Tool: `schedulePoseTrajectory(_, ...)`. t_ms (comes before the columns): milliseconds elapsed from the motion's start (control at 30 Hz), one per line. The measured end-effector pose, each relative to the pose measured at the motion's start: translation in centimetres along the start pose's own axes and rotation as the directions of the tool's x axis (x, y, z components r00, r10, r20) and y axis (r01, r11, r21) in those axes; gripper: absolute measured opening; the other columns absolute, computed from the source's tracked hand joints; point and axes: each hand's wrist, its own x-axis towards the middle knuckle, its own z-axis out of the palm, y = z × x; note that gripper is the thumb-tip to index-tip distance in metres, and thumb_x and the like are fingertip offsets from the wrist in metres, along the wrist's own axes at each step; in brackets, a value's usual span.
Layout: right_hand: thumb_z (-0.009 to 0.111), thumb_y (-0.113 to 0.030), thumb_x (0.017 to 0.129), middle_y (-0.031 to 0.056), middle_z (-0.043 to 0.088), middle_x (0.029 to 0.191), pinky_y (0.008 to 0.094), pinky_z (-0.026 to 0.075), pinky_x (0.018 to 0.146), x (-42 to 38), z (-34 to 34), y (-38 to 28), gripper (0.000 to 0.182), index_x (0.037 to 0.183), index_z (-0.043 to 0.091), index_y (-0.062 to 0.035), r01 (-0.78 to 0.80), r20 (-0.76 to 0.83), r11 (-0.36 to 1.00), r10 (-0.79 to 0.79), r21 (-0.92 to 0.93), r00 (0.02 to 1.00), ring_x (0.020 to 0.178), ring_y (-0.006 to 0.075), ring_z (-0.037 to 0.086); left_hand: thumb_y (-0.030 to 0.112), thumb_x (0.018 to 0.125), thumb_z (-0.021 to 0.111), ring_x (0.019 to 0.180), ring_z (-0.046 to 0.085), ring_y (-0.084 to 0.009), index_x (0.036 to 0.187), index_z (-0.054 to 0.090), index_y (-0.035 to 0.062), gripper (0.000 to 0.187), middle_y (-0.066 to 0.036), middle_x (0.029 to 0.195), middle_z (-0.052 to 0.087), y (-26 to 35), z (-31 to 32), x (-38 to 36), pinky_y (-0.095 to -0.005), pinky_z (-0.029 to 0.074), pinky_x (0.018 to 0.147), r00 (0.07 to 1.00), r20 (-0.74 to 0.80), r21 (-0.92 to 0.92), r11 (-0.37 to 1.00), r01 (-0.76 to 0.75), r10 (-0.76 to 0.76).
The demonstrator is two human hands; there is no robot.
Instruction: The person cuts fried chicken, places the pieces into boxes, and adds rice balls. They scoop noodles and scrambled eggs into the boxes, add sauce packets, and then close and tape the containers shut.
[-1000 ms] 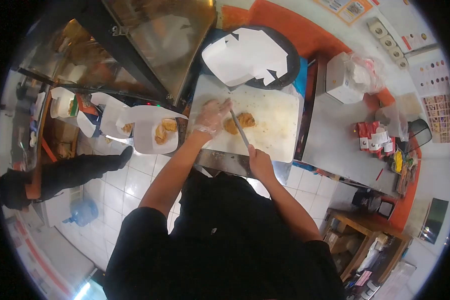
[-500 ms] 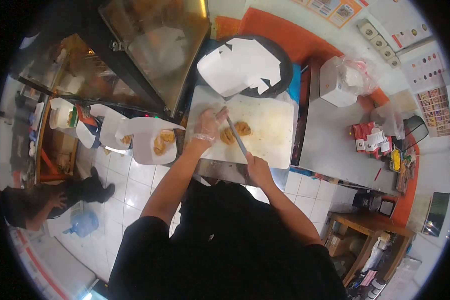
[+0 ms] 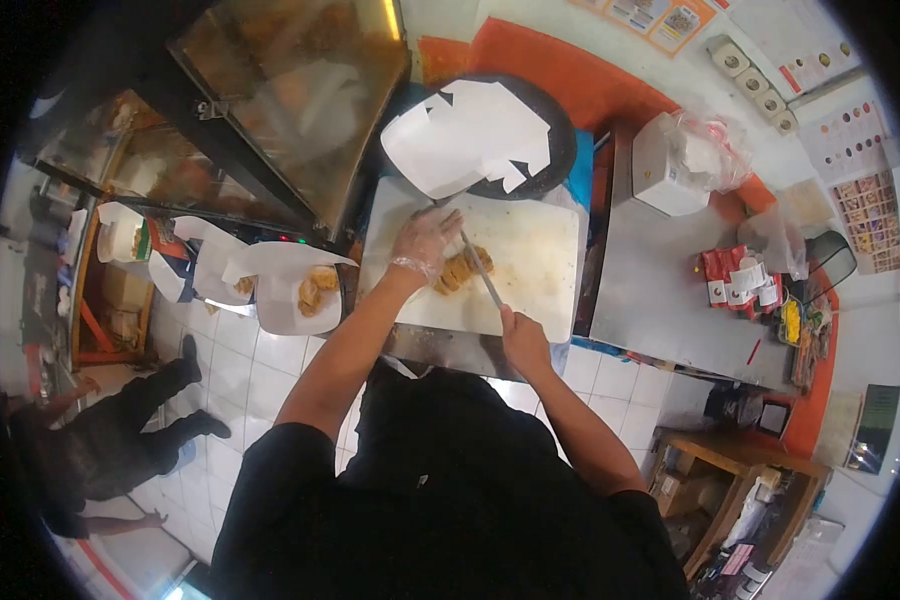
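My right hand (image 3: 526, 340) is wrapped round the handle of a knife (image 3: 486, 277). The blade slants up and left across golden-brown fried chicken (image 3: 454, 278), cut into strips on a white cutting board (image 3: 540, 245). My left hand (image 3: 425, 242), in a clear plastic glove, lies with fingers stretched out just above and left of the chicken. Its fingertips are right by the blade's far end. Left of the board, an open white paper box (image 3: 288, 312) holds more fried pieces (image 3: 317, 290).
Flat white box blanks (image 3: 470, 130) lie on a round black tray (image 3: 562, 130) behind the board. A glass cabinet (image 3: 290, 80) stands left. On the steel counter (image 3: 660, 290) are red packets (image 3: 732, 278). Another person (image 3: 100, 440) is at the far left.
The knife has shifted slightly across the chicken, which now shows more separate strips. My left hand's fingers stay by the blade. The other person at the left has moved and reaches out an arm.
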Motion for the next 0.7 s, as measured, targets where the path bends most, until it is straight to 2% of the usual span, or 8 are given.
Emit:
schedulePoseTrajectory(133, 0.033, -0.048, 0.102, 0.0311, 0.066, 0.094, 0.0549, 0.05, 0.082, -0.7, -0.1, 0.6, 0.059, 0.091, 0.066, 0.0003, -0.03, -0.028, 0.999, 0.029, -0.02, 0.999, 0.089, 0.0493, 0.064, 0.005, 0.085, 0.052, 0.136, 0.04, -0.0266, 0.146, 0.045, 0.0197, 0.062, 0.001, 0.153, 0.041, 0.4, 2.0, 0.5, -0.0389, 0.032, 0.115, 0.993, -0.095, -0.01, 0.997, -0.075, 0.073)
schedulePoseTrajectory(300, 0.033, -0.045, 0.103, 0.0308, 0.066, 0.087, 0.0573, 0.049, 0.081, 2.1, 3.5, 2.2, 0.059, 0.086, 0.066, 0.0006, -0.052, -0.077, 0.991, 0.043, -0.125, 0.996, 0.091, 0.0512, 0.063, 0.018, 0.087, 0.062, 0.14, 0.035, -0.031, 0.149, 0.039, 0.0177, 0.066, -0.013, 0.152, 0.04, 0.6, 4.0, 1.8, -0.0375, 0.03, 0.117, 0.996, 0.077, -0.109, 0.993, 0.045, -0.036)
schedulePoseTrajectory(400, 0.034, -0.049, 0.103, 0.0264, 0.065, 0.072, 0.0531, 0.052, 0.065, 3.5, 4.8, 4.4, 0.061, 0.083, 0.063, 0.0007, 0.089, -0.182, 0.992, -0.104, -0.086, 0.978, 0.07, 0.0441, 0.067, 0.019, 0.092, 0.057, 0.138, 0.037, -0.0347, 0.148, 0.041, 0.0201, 0.058, -0.017, 0.149, 0.041, 2.8, -2.1, 1.9, -0.0386, 0.031, 0.116, 0.941, 0.272, -0.341, 0.895, 0.288, -0.2)
schedulePoseTrajectory(467, 0.037, -0.053, 0.101, 0.0167, 0.059, 0.062, 0.0446, 0.047, 0.05, 5.3, 4.3, 6.1, 0.061, 0.077, 0.059, -0.0018, 0.048, 0.027, 0.989, -0.052, 0.142, 0.998, 0.053, 0.0316, 0.059, 0.017, 0.095, 0.052, 0.132, 0.043, -0.036, 0.145, 0.045, 0.0199, 0.051, -0.017, 0.146, 0.044, 2.5, -1.2, 2.7, -0.0394, 0.034, 0.114, 0.96, 0.21, -0.311, 0.918, 0.245, -0.185)
schedulePoseTrajectory(500, 0.038, -0.054, 0.101, 0.0123, 0.055, 0.059, 0.0407, 0.043, 0.045, 5.4, 3.5, 6.2, 0.061, 0.074, 0.057, -0.0034, -0.003, 0.115, 0.972, -0.025, 0.235, 0.993, 0.048, 0.0261, 0.054, 0.017, 0.094, 0.053, 0.129, 0.046, -0.0359, 0.144, 0.046, 0.0178, 0.05, -0.016, 0.142, 0.047, 1.2, 4.5, 2.8, -0.0394, 0.035, 0.112, 0.99, 0.084, -0.172, 0.977, 0.123, -0.11)
schedulePoseTrajectory(600, 0.042, -0.058, 0.099, 0.0001, 0.042, 0.053, 0.0295, 0.028, 0.035, 3.1, -0.3, 4.8, 0.06, 0.066, 0.05, -0.0087, -0.227, 0.336, 0.872, 0.077, 0.434, 0.939, 0.038, 0.0115, 0.036, 0.018, 0.091, 0.055, 0.118, 0.054, -0.0353, 0.14, 0.049, 0.0118, 0.049, -0.016, 0.132, 0.055, 0.5, 4.7, 0.6, -0.0406, 0.04, 0.106, 0.988, -0.033, -0.177, 0.973, 0.145, -0.153)
schedulePoseTrajectory(667, 0.044, -0.058, 0.098, -0.0009, 0.042, 0.052, 0.0295, 0.028, 0.036, 3.4, -0.1, 6.9, 0.058, 0.066, 0.051, -0.0102, -0.047, 0.162, 0.908, -0.024, 0.415, 0.986, 0.039, 0.0111, 0.035, 0.016, 0.089, 0.056, 0.113, 0.057, -0.0319, 0.133, 0.054, 0.0074, 0.045, -0.016, 0.124, 0.059, 0.8, 5.5, -2.0, -0.0422, 0.044, 0.1, 0.917, -0.027, -0.436, 0.83, 0.347, -0.398)
schedulePoseTrajectory(700, 0.045, -0.057, 0.098, -0.0008, 0.042, 0.052, 0.03, 0.028, 0.037, 3.8, 0.1, 8.7, 0.058, 0.066, 0.053, -0.0103, 0.086, 0.015, 0.933, -0.097, 0.35, 0.995, 0.04, 0.0112, 0.036, 0.014, 0.088, 0.056, 0.108, 0.058, -0.0281, 0.125, 0.06, 0.0056, 0.038, -0.016, 0.119, 0.062, 1.3, 6.1, -3.2, -0.0433, 0.045, 0.095, 0.92, 0.144, -0.176, 0.906, 0.385, -0.363)
